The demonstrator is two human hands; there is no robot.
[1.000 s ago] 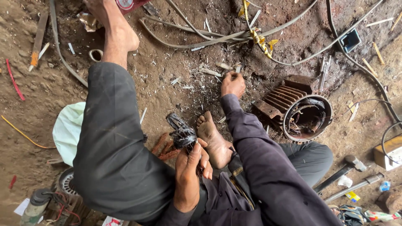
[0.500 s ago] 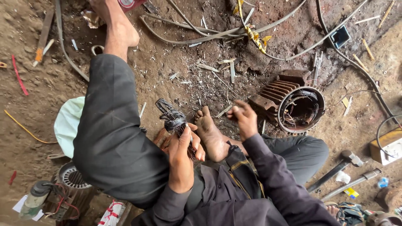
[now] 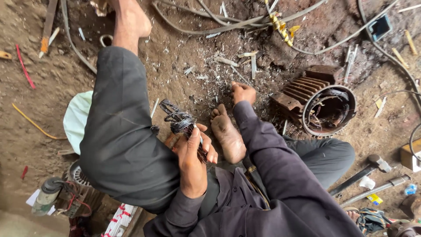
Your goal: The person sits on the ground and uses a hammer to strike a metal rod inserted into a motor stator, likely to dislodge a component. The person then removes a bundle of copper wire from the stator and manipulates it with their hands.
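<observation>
My left hand (image 3: 193, 153) is closed around a dark bundle of coil wire (image 3: 177, 120), held above my lap beside my left knee. My right hand (image 3: 242, 92) is stretched forward and rests on the dirt, fingers curled down among small metal and wire scraps (image 3: 245, 61). Whether it grips anything I cannot tell. My bare right foot (image 3: 226, 134) lies sole-up between the two hands. A rusty electric motor housing (image 3: 320, 105), with leftover windings inside, lies on its side just right of my right hand.
Cables and hoses (image 3: 228, 24) run across the top of the ground. A hammer (image 3: 359, 173) and a metal bar (image 3: 377, 188) lie at the right. A pale green cloth (image 3: 76, 118) and a small fan-like part (image 3: 79, 175) sit at the left.
My right hand, raised near the wire bundle half a second ago, has dropped back to the dirt ahead of my foot. My left hand still holds the bundle in the same place.
</observation>
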